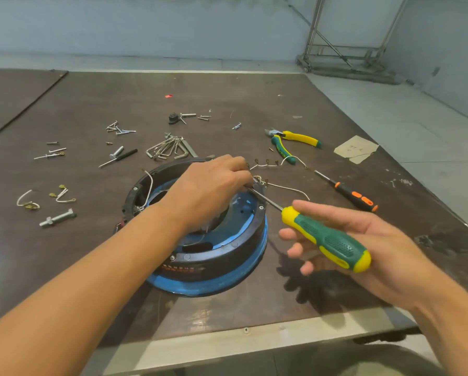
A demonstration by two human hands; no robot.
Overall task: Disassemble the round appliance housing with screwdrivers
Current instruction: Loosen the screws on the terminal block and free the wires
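Note:
The round black and blue housing (219, 256) lies on the brown table (227, 99), in front of me. My left hand (211, 185) reaches across it and pinches a small metal part with white wires (260, 181) at the far right rim. My right hand (368, 245) holds the green and yellow screwdriver (327, 238) with the handle lying across a loosely curled palm. Its shaft points up-left and its tip meets the pinched part. A second screwdriver with an orange and black handle (355, 198) lies on the table to the right.
Green and yellow pliers (289, 142) lie beyond the housing. A bunch of hex keys (167, 150), several loose screws (118, 128), a bolt (57, 218) and wire pieces with terminals (61, 195) are scattered left and behind. A paper scrap (356, 149) sits right. The table edge runs near me.

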